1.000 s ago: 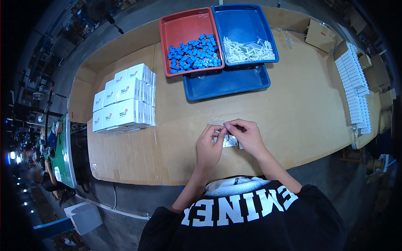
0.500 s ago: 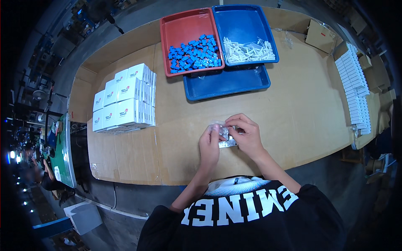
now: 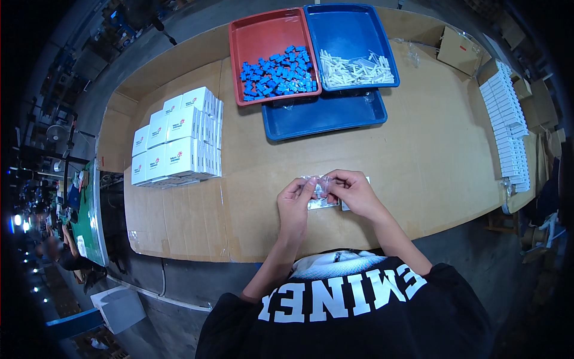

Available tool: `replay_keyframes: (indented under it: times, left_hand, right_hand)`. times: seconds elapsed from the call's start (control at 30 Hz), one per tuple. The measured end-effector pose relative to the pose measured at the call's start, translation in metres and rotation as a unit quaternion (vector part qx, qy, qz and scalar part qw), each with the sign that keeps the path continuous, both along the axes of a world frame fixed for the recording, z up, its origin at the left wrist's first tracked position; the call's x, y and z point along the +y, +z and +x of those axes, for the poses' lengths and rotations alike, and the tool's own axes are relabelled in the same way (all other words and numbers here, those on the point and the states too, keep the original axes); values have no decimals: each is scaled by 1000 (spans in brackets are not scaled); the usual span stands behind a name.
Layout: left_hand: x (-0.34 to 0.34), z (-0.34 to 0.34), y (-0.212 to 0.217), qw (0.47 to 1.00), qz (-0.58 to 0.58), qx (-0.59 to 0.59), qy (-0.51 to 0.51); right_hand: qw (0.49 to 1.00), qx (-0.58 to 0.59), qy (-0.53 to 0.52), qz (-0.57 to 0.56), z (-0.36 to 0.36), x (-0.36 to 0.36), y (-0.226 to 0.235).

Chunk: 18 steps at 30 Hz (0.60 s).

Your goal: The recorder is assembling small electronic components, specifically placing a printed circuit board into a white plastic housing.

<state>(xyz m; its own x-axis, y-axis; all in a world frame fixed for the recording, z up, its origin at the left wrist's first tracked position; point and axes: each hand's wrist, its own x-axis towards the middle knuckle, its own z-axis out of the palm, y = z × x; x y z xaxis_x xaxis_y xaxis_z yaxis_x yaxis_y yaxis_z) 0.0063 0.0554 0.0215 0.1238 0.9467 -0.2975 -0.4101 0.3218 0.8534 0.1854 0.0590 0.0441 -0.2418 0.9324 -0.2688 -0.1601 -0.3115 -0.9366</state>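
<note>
Close in front of my body, both hands pinch a small clear plastic bag (image 3: 321, 186). My left hand (image 3: 295, 200) is closed on its left side, thumb raised. On the other side my right hand (image 3: 359, 194) grips it with bent fingers. A shiny silvery flat piece (image 3: 323, 202) shows just under the fingers; whether it belongs to the bag I cannot tell. Partly hidden beneath my right hand lies a white flat item (image 3: 345, 206), its edges peeking out. What the bag contains is too small to make out.
White boxes (image 3: 179, 152) are stacked at the left. At the back, a red tray (image 3: 269, 36) holds blue parts, and a blue tray (image 3: 341, 30) white sticks. Another blue tray (image 3: 326, 122) sits in front. White boxes (image 3: 505, 125) line the right edge. A person (image 3: 69, 254) works far left.
My hands have drawn level and closer together on the bag, the right one shifting slightly down and right. A white item now shows beneath the right hand.
</note>
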Motion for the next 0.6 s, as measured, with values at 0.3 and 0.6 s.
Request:
replay_keyframes:
  times: [0.3, 0.6]
  left_hand:
    - [3, 2, 51, 890, 275, 354, 81]
    - [7, -16, 28, 736, 438, 511, -73]
  right_hand:
    - [997, -75, -4, -1, 6, -1, 2]
    - [992, -104, 45, 57, 7, -1, -12]
